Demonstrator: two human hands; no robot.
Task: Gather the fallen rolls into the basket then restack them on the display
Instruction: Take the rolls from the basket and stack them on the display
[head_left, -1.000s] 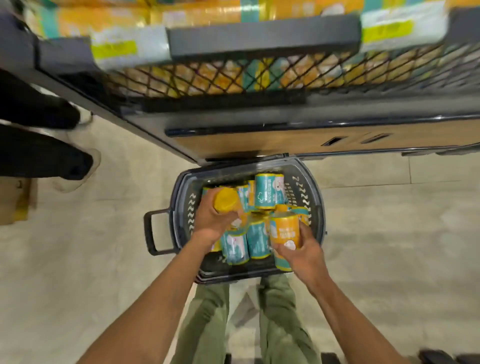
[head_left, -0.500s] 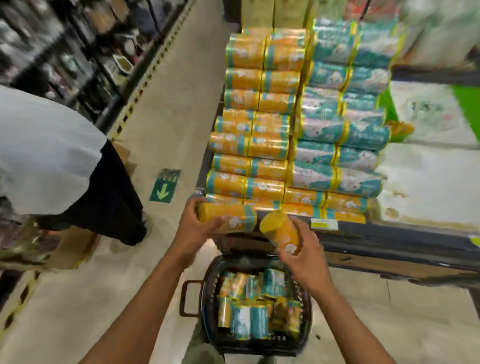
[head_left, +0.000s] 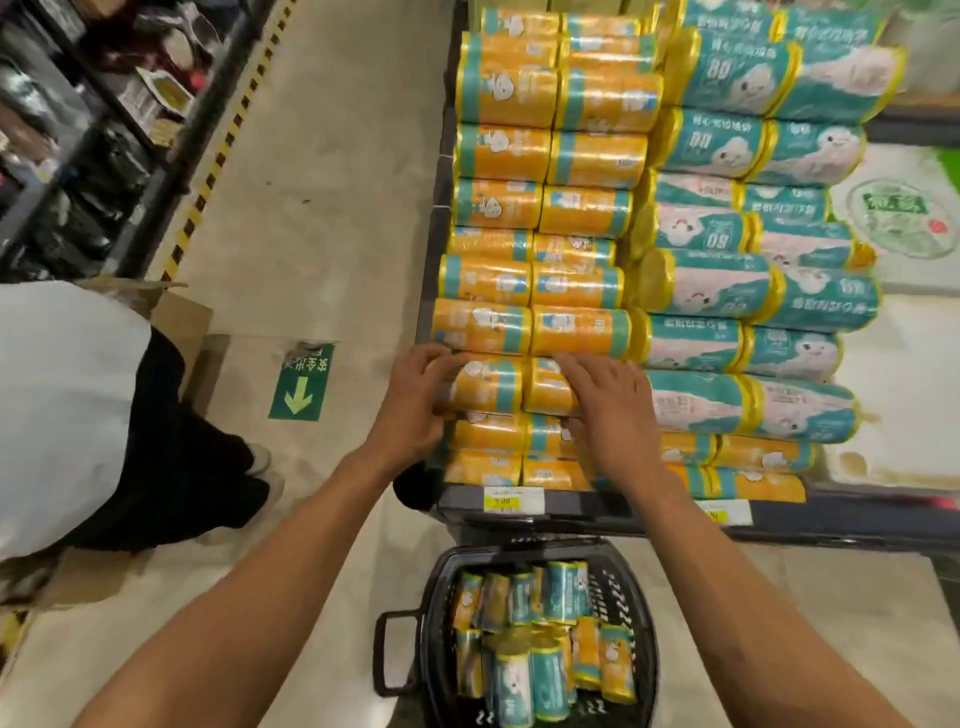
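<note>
Both arms bare, stretched forward from the bottom corners of the view, forearms converging; wrists roughly in line with the forearms; left grip (head_left: 415, 400) sits back-of-hand up at the outer end of the left roll (head_left: 488, 387), fingers curled over its top edge (thumb can't be made out); right grip (head_left: 608, 410) lies palm-down over the right roll (head_left: 545, 389), fingers spread and bent across its top, thumb apparently tucked under the near side; both grips level with each other, near but not touching; left forearm comes in from lower left, right forearm from lower right.
</note>
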